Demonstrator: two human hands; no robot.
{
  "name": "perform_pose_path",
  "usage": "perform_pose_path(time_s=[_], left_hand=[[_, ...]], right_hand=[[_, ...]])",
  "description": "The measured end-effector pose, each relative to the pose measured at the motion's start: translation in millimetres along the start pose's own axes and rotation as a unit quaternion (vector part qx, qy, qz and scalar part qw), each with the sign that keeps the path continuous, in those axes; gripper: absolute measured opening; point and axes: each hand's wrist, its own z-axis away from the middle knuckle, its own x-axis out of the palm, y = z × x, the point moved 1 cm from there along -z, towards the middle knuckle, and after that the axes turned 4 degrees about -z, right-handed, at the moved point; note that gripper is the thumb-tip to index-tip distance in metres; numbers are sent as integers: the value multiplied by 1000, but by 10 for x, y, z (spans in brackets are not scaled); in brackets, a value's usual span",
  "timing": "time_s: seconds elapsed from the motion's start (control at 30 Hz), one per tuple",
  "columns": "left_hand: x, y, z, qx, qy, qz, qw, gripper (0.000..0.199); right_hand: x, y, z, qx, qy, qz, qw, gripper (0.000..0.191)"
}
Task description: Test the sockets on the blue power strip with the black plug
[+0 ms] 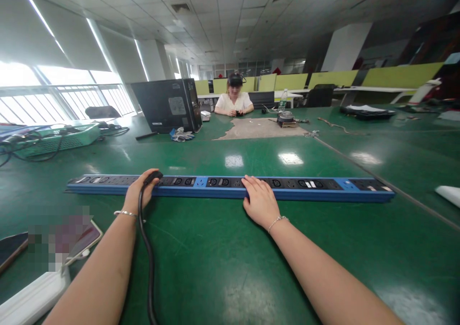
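Observation:
A long blue power strip [212, 193] with black socket sections lies across the green table. My left hand [141, 191] is closed round the black plug [154, 175] of a thick black cable [148, 248], at the left half of the strip. From the plug the cable hangs down past my wrist toward the bottom edge. Right of the strip's middle, my right hand [261, 201] lies on it, fingers stretched over the top and thumb at the front side. Whether the plug sits in a socket is hidden by my fingers.
Left stand a green basket [61, 140] of cables and a black computer case [168, 107]; gloves [181, 134] lie beside it. Phones and a white object [36, 296] are at the lower left. Across the table [201, 258] sits a person [234, 99] near a bottle [283, 99].

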Motion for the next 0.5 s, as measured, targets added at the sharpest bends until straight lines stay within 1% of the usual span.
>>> perform_pose_path(time_s=[0.1, 0.3, 0.5], left_hand=[[44, -70, -9, 12, -19, 10, 1000, 42], [121, -24, -36, 62, -36, -30, 997, 44], [125, 23, 14, 82, -43, -88, 992, 43]], right_hand=[[-1, 3, -2, 1, -1, 2, 1000, 51], [1, 2, -4, 3, -2, 0, 1000, 51], [2, -8, -5, 4, -2, 3, 1000, 51]])
